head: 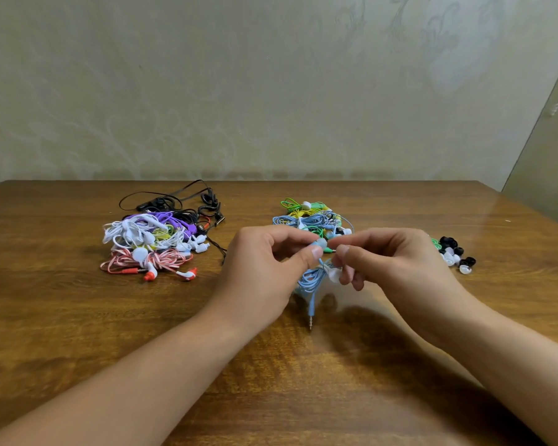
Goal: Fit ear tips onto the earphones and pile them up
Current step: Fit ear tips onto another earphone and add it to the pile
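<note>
My left hand (264, 268) pinches a light-blue earbud (319, 243) between thumb and fingers above the table. My right hand (390, 262) meets it from the right, thumb and forefinger pinched at the bud's tip; whatever is between them is hidden. The light-blue earphone cable (310, 281) hangs coiled below both hands, its plug (310, 321) pointing down near the table, and its second white-tipped bud (334, 274) dangles by my right fingers. A heap of loose black and white ear tips (455, 254) lies to the right.
A pile of white, purple, pink, red and black earphones (155, 239) lies at left. A second pile of green, yellow and blue earphones (313, 217) sits behind my hands. The wooden table (110, 333) ends at a wall behind.
</note>
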